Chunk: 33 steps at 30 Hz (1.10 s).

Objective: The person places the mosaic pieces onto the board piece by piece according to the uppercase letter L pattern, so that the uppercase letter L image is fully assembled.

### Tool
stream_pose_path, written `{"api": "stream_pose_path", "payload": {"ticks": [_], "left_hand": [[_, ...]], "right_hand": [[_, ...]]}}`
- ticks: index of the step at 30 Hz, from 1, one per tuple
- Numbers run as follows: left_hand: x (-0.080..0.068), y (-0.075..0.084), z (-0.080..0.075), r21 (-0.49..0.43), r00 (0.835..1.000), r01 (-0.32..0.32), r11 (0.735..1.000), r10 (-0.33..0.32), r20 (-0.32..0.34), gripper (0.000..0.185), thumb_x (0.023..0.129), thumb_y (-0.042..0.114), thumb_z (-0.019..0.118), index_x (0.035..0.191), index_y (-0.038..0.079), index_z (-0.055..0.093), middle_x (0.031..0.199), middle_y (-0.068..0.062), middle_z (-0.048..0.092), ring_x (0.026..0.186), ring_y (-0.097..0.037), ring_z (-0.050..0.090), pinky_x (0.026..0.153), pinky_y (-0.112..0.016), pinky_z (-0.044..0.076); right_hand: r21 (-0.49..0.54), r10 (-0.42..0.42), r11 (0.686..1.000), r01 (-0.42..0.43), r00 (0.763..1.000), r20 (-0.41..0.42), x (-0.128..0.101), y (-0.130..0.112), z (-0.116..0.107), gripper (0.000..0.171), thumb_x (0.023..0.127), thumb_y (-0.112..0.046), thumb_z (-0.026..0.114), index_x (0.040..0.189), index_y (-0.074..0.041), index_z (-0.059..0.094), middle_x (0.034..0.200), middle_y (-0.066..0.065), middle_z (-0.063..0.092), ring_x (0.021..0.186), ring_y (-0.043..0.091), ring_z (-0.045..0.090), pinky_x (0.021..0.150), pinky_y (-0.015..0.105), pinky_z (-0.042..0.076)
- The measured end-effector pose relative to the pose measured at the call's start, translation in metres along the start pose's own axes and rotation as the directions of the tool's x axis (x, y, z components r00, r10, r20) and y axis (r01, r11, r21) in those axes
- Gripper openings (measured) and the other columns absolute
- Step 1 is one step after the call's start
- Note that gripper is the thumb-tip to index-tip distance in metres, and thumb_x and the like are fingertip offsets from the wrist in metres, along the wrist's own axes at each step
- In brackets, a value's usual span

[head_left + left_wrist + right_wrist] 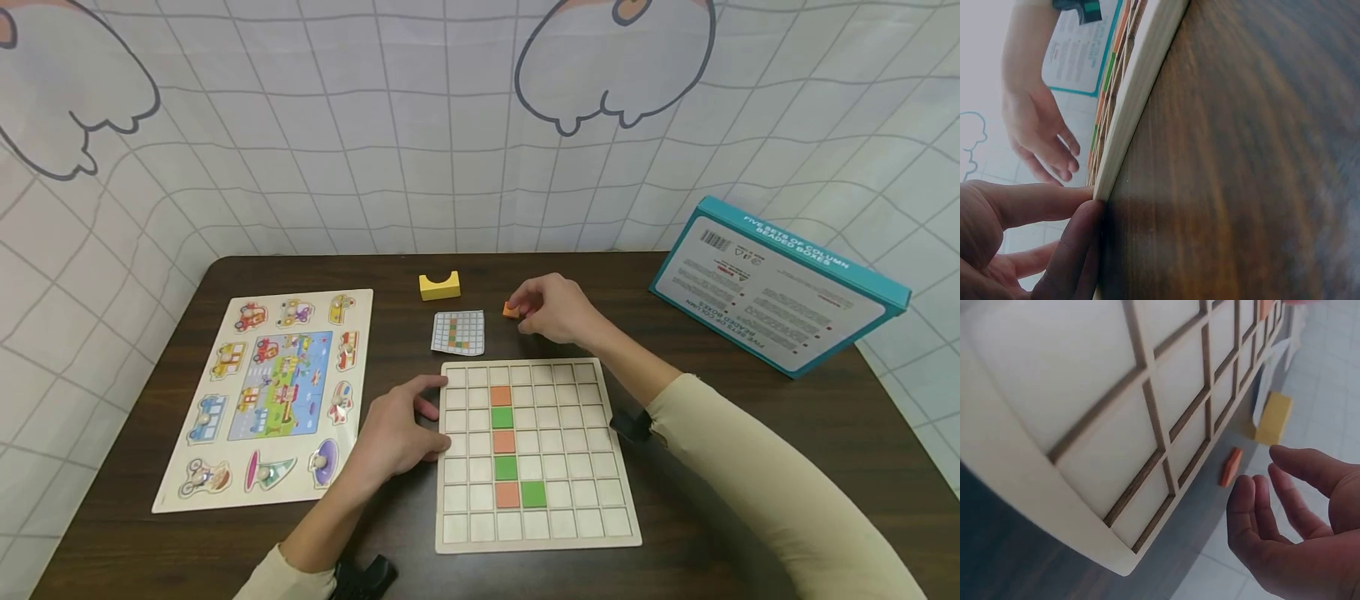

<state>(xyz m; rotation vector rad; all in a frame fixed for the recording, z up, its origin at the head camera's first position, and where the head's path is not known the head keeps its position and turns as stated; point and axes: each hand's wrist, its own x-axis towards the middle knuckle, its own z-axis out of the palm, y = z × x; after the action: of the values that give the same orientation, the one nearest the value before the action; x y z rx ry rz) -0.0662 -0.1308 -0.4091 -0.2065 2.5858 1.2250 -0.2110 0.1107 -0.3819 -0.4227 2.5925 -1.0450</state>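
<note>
A pale wooden grid board (465, 527) lies flat on the table, with orange and green squares in a column and one green square (533, 493) beside its bottom. My left hand (397, 429) touches the board's left edge with thumb and fingertips, seen close up in the left wrist view. Beyond the board's far edge, my right hand (553, 308) reaches over a small orange tile (510, 312). In the right wrist view the orange tile (1231, 467) lies just past the loosely bent fingertips, with a gap between. Nothing shows between thumb and fingers there.
Behind the board lie a small pattern card (458, 332) and a yellow arch-shaped block (439, 287). To the left is a vehicle peg puzzle (213, 312). A teal-edged box (780, 283) leans up at the right. Gridded white cloth (412, 125) hangs behind the table.
</note>
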Motion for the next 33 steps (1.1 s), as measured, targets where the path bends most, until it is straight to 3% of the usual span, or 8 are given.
{"api": "stream_pose_path", "payload": {"ticks": [6,20,33], "left_hand": [[-0.001,-0.001,0.0,-0.018,1.0,-0.001,1.0,0.001,0.002,0.078,0.071,-0.001,0.088,0.142,0.018,0.063,0.096,-0.009,0.066,0.054,-0.014,0.065,0.054,-0.03,0.055],[-0.001,0.0,-0.001,-0.01,1.0,0.0,1.0,0.0,0.003,0.077,0.071,-0.001,0.088,0.142,0.018,0.063,0.095,-0.008,0.066,0.054,-0.014,0.065,0.054,-0.03,0.056],[-0.001,-0.001,-0.002,-0.008,1.0,0.002,1.0,-0.002,0.004,0.077,0.071,0.0,0.087,0.142,0.018,0.063,0.095,-0.008,0.065,0.053,-0.014,0.065,0.054,-0.03,0.056]], "right_hand": [[0.024,0.029,0.999,-0.029,0.999,-0.017,0.015,0.003,0.002,0.03,0.085,0.002,0.077,0.114,-0.006,0.077,0.102,0.009,0.069,0.097,0.026,0.061,0.08,0.036,0.051],[-0.059,0.069,0.996,-0.07,0.998,-0.011,0.036,0.0,0.008,0.03,0.087,0.003,0.076,0.114,-0.009,0.079,0.117,0.012,0.071,0.114,0.031,0.061,0.095,0.044,0.053],[-0.127,0.077,0.989,-0.079,0.997,-0.023,0.041,-0.003,0.013,0.026,0.086,0.005,0.073,0.106,-0.009,0.082,0.112,0.012,0.072,0.108,0.03,0.061,0.092,0.042,0.055]]}}
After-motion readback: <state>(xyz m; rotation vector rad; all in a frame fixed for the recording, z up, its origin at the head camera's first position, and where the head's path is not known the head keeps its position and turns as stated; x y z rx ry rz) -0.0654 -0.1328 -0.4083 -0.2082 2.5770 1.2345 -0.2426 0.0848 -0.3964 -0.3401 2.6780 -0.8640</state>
